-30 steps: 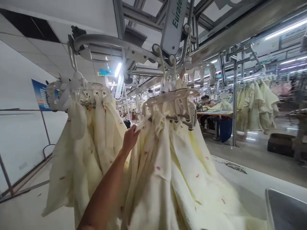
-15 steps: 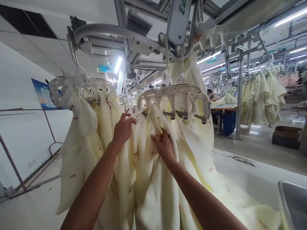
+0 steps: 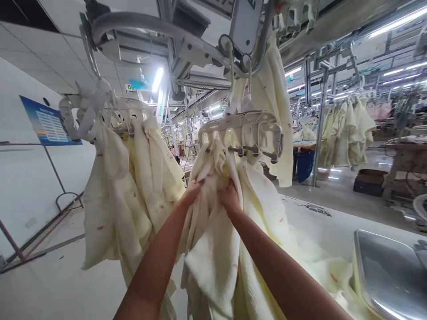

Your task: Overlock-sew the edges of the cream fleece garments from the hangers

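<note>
Pale yellow cloth pieces [image 3: 213, 249] with small reddish marks hang in folds from a beige multi-clip hanger [image 3: 243, 126]. My left hand [image 3: 192, 192] is closed on the left side of this cloth, below the hanger; its fingertips are blurred. Beside it, my right hand [image 3: 230, 196] grips the middle folds, with its fingers partly hidden in them. Another clip hanger [image 3: 128, 109], to the left, carries more pale yellow cloth pieces [image 3: 133, 191].
A curved grey overhead rail [image 3: 160, 26] bears the hangers. On the right, a shiny metal tray or plate [image 3: 393, 271] lies near the white tabletop [image 3: 300, 213], beside spread cloth. Farther back stand a metal post [image 3: 320, 129], hanging garments [image 3: 350, 131] and a dark box [image 3: 368, 182].
My left hand has moved down and right from the hanger's left end, closer to my right hand. The cloth at the left hanger now hangs apart from the middle bundle. The view has shifted right.
</note>
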Demonstrator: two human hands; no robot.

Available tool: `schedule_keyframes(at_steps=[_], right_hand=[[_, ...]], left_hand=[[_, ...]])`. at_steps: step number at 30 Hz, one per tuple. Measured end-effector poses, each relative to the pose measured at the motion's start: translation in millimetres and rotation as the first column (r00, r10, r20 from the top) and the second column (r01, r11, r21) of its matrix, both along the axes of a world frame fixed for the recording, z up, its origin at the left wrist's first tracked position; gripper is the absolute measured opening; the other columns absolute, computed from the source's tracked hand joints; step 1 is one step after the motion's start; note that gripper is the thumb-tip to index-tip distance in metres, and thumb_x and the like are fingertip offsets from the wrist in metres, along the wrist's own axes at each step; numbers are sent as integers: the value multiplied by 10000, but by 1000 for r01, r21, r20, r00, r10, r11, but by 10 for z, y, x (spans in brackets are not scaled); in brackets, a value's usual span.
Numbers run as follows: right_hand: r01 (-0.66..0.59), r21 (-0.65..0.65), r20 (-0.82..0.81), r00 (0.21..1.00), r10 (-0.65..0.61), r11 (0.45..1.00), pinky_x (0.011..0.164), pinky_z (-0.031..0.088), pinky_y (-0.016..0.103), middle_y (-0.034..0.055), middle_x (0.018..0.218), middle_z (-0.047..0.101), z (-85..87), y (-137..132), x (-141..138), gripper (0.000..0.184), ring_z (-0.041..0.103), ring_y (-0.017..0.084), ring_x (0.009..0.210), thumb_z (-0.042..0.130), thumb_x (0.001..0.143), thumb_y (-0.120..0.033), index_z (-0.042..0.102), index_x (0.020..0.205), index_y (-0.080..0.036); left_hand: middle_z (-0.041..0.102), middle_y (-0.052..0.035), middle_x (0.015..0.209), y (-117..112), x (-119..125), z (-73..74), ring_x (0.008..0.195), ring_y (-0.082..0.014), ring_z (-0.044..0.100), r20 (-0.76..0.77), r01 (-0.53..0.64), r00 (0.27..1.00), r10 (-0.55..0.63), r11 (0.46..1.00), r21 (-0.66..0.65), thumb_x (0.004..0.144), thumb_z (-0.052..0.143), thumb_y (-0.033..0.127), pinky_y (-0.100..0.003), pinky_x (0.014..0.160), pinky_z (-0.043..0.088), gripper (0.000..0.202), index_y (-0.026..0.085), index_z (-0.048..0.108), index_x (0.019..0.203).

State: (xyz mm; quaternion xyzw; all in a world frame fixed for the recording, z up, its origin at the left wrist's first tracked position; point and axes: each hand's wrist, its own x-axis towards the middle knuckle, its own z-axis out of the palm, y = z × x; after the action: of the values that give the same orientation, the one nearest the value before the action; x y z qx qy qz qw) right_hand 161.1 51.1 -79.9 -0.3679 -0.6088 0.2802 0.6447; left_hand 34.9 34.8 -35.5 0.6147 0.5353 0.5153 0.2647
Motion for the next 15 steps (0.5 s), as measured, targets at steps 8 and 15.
schedule_keyframes(at_steps=[8,15], right_hand=[[-318,-157,75,940,333,935,814,471,344,53,923,661,-54,-280,-93,384,607,260,908,694,610,-412,629,905,-177],[-250,-248,10,966,260,936,876,418,358,82,989,645,-164,-350,-164,284,575,238,997,446,800,-389,564,927,-164]], left_hand=[[691,-135,909,-877,-604,545,738,-235,662,274,150,956,-102,976,-160,812,508,491,-357,693,550,540,92,556,1173],[703,-83,800,-813,-814,466,727,-223,662,228,15,973,26,984,-180,732,637,462,-342,684,549,470,124,618,1060]])
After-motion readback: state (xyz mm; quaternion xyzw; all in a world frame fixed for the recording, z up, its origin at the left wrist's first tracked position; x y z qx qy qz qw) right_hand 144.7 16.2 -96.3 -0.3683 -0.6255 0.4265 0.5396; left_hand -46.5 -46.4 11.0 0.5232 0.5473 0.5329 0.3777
